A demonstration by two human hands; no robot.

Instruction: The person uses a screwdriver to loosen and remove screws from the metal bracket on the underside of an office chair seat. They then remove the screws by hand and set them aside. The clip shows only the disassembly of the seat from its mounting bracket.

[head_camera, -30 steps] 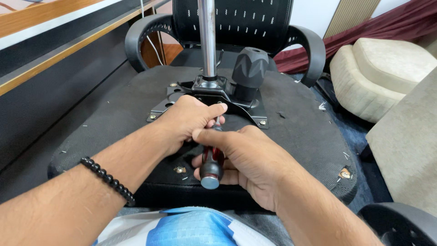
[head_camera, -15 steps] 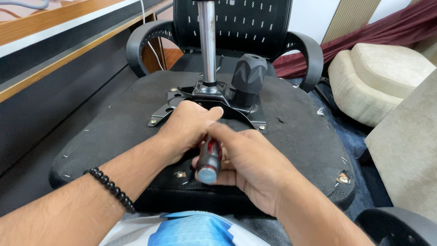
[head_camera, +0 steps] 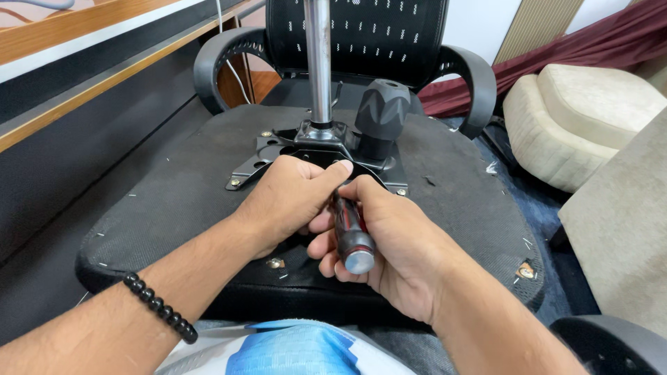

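Where hands [head_camera: 347, 215] meet, screwdriver [head_camera: 353, 239] tip hidden

**Where Things Lay Around the Hands**

The right hand [head_camera: 389, 239] was wrapped around the screwdriver [head_camera: 351, 232], and the left hand [head_camera: 288, 198] touched it from the left. Both rested on the seat underside [head_camera: 174, 187]. Just beyond the hands lay the mounting plate [head_camera: 260, 156], with the metal post [head_camera: 319, 62] standing on it and the knob [head_camera: 381, 111] to the post's right. Behind these stood the chair back [head_camera: 361, 35]. Cushions [head_camera: 577, 118] lay well to the right of the right hand.
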